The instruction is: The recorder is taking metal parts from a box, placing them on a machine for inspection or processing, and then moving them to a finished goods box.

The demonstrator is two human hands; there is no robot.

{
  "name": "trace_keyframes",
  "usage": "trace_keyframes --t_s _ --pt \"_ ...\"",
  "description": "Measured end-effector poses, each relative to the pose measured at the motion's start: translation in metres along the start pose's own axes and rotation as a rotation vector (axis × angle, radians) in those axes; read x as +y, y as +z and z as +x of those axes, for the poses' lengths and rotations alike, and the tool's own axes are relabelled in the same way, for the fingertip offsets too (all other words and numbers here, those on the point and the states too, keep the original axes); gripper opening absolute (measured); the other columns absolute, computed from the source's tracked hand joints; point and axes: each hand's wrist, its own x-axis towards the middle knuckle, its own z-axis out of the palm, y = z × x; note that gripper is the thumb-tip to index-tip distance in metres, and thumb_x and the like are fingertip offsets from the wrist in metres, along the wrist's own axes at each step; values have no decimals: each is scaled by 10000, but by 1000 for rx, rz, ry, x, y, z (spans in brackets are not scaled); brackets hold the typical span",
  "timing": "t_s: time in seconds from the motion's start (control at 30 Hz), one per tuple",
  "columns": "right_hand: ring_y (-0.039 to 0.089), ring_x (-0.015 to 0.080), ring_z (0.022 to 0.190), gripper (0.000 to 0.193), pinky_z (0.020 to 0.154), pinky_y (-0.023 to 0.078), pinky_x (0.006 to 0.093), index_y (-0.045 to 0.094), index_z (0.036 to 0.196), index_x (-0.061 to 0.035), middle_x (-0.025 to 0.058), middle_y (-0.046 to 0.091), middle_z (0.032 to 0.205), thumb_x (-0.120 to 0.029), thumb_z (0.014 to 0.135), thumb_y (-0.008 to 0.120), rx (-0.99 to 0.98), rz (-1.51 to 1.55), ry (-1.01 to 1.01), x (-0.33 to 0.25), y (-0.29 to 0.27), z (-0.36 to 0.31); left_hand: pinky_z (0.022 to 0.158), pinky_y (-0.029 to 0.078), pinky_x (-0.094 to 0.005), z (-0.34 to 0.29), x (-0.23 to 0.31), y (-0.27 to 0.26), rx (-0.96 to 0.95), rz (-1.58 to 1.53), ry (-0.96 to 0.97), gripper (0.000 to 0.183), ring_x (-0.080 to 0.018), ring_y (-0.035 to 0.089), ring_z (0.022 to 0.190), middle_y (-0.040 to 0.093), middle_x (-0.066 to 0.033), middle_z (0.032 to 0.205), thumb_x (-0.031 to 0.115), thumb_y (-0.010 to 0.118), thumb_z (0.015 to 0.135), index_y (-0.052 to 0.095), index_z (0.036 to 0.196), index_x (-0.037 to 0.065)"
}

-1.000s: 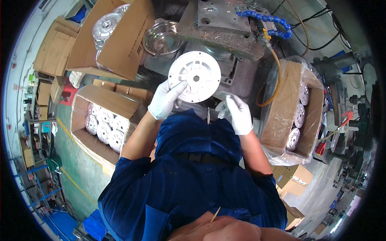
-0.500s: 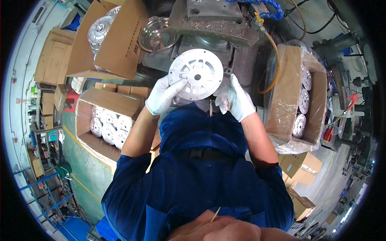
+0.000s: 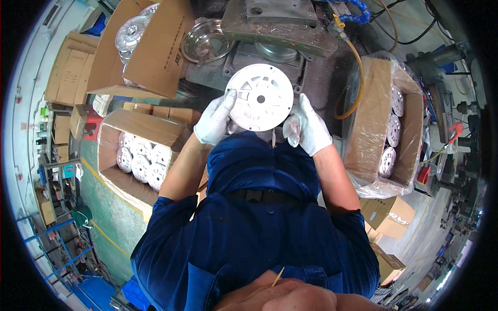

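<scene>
- Head view: left hand (image 3: 213,119) has thumb and fingers closed on the rim of a silver disc (image 3: 271,111), raised between both hands; its thumb has slid from the face toward the edge, suggesting an adjusted grip.
- Right hand (image 3: 311,127) half open beside the rim, apparently holding nothing; contact unclear.
- Left carton (image 3: 145,130) and plastic-lined right carton (image 3: 365,119): similar discs (image 3: 140,168).
- Upper-left carton (image 3: 161,52): shiny round parts (image 3: 130,33).
- Metal bowl (image 3: 222,36): contents unclear.

a white wall (image 3: 23,111) and green floor (image 3: 106,212) with yellow lines.
</scene>
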Motion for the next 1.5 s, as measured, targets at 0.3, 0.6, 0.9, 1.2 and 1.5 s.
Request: trace_keyframes --t_s 0.3,0.6,0.9,1.2,1.5 --pt "652 221 640 488 598 538 317 598 980 76 224 663 877 -390 957 456 -129 125 -173 0 5 -11 579 444 -242 14 -13 2 85 -41 69 678 -125 547 706 574 -107 942 562 208 963 428 1262 -6" --pt "575 86 955 332 891 454 236 571 1211 -8 68 630 1113 -53 884 598 -201 -474 -449 20 23 -21 953 434 -298 17 -8 18 169 -151 258 442 -170 542 1117 547 -109 1250 208 517 940 428 1313 -11" --pt "514 59 464 346 370 372 184 542 1179 28 48 639 766 -194 914 567 32 -466 -259 -15 14 -18 940 438 -291 19 25 12 -112 -113 231 437 -144 558 1070 591 -95 1185 51 595 863 476 1275 -33" --pt "525 62 489 254 400 396 193 565 1073 -2 33 600 713 -209 927 554 54 -209 -313 -10 33 8 872 481 -279 44 28 44 343 167 408 593 -181 574 1040 576 -157 1131 102 784 714 473 1192 -64" --pt "567 101 629 340 595 477 252 562 1164 -23 66 636 782 -270 932 542 17 -717 -211 11 -1 -10 836 498 -285 128 128 8 402 437 578 690 -187 596 987 607 -182 1080 256 812 668 491 1177 -82"
